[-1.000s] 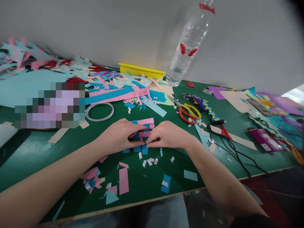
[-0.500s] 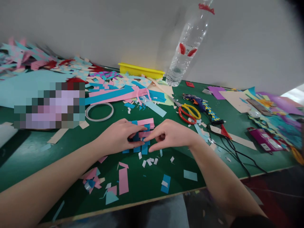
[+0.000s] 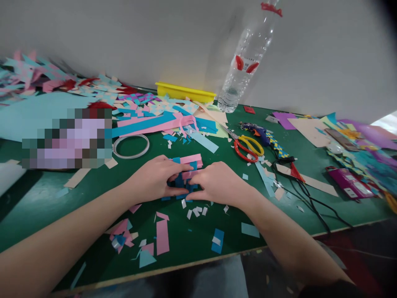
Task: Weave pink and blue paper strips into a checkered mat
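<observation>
Head view: blue and pink paper strips (image 3: 186, 175), flat and crossed, lie between the hands. Left hand (image 3: 155, 176) and right hand (image 3: 220, 182): fingers bent onto strips; whether either pinches cannot be told. Smooth green tabletop (image 3: 198, 240) shows among scraps (image 3: 162, 238) nearer than the hands, up to its straight edge (image 3: 173, 271). Scissors (image 3: 246, 150) lie beyond the right hand.

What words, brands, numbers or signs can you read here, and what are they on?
None can be read with certainty.
Clear bottle: tiny dark marks between two red shapes on its label, too small to read.
Purple packet: white patches, any print too blurred to read.
</observation>
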